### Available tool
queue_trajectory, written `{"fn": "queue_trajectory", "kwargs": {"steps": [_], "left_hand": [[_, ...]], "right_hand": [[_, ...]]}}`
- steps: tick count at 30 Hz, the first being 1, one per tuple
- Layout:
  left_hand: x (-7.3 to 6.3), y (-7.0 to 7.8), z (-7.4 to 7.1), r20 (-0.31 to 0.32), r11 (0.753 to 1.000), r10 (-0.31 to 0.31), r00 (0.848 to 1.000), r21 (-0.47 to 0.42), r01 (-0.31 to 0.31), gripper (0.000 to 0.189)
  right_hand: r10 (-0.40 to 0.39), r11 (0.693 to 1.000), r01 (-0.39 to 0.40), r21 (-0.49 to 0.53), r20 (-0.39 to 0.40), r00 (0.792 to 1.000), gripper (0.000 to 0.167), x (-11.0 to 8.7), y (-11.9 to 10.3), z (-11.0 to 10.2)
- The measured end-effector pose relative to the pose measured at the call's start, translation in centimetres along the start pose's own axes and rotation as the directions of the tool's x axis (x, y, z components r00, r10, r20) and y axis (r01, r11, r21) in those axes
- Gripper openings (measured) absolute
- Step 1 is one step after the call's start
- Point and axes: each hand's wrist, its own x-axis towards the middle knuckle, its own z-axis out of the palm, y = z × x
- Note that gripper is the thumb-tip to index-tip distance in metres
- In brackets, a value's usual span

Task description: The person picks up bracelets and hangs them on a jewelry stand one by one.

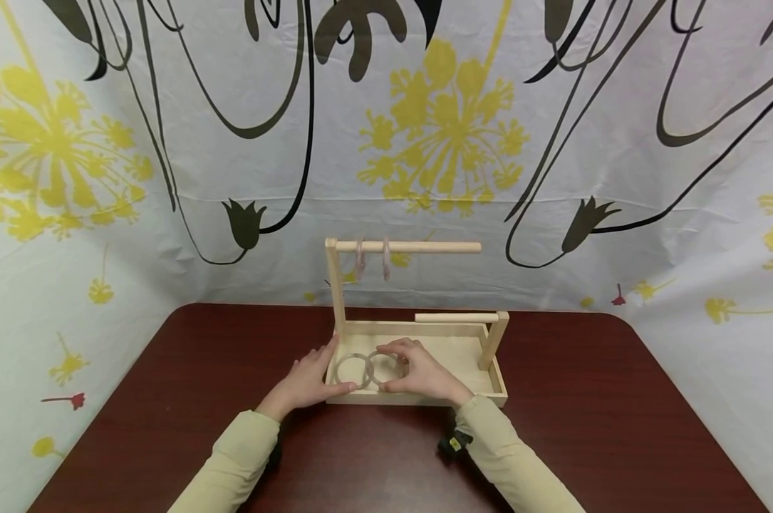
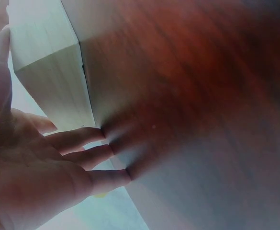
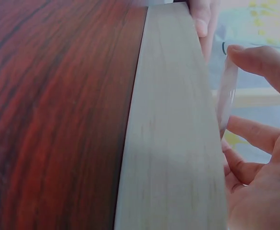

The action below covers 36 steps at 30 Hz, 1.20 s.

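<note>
A pale wooden tray [image 1: 412,400] with an upright post and dowels stands on the table. Two translucent rings are at its left end, overlapping in the head view: a left ring [image 1: 338,372] and a right ring [image 1: 375,376]. My right hand [image 1: 424,370] pinches the right ring between thumb and fingers; in the right wrist view the ring [image 3: 227,91] appears edge-on. My left hand [image 1: 305,377] lies at the tray's left front corner, thumb over the front wall by the left ring. In the left wrist view its fingers [image 2: 87,139] are extended, tips at the tabletop.
Two pinkish rings, one left [image 1: 360,258] and one right [image 1: 387,258], hang on the upper dowel [image 1: 437,247]. A shorter dowel [image 1: 453,318] sits on the right post [image 1: 494,342]. Patterned cloth [image 1: 283,164] surrounds the dark wooden table [image 1: 591,413].
</note>
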Motion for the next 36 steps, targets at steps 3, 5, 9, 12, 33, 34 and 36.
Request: {"fn": "queue_trajectory", "kwargs": {"steps": [3,5,9,12,33,34,36], "left_hand": [[0.0,0.0,0.0,0.000,1.000,-0.001,1.000,0.007,0.001,0.102],[0.0,0.0,0.0,-0.002,1.000,0.001,1.000,0.009,-0.001,0.102],[-0.1,-0.1,0.1,-0.005,1.000,0.003,1.000,0.004,-0.003,0.102],[-0.2,0.0,0.1,-0.012,1.000,0.003,1.000,-0.003,-0.003,0.102],[-0.1,0.2,-0.2,0.030,1.000,-0.004,1.000,-0.004,0.004,0.103],[-0.1,0.2,-0.3,0.034,1.000,-0.002,0.999,-0.002,0.002,0.103],[0.0,0.3,-0.4,0.041,1.000,-0.001,0.999,0.003,0.001,0.104]], "right_hand": [[0.000,1.000,0.000,-0.002,-0.009,1.000,0.065,-0.2,-0.3,-0.2],[0.001,1.000,-0.001,0.002,-0.012,1.000,0.065,-0.3,-0.4,-0.3],[0.001,1.000,-0.001,0.004,-0.018,1.000,0.066,-0.5,-0.6,-0.4],[-0.005,1.000,0.005,0.003,-0.022,1.000,0.066,-0.7,-0.7,-0.5],[-0.025,0.999,0.024,-0.031,-0.045,0.999,0.063,-3.3,-1.4,-1.8],[-0.028,0.999,0.027,-0.027,-0.047,0.999,0.063,-3.4,-1.4,-1.8],[-0.031,0.999,0.031,-0.020,-0.049,0.998,0.063,-3.6,-1.5,-1.9]]}}
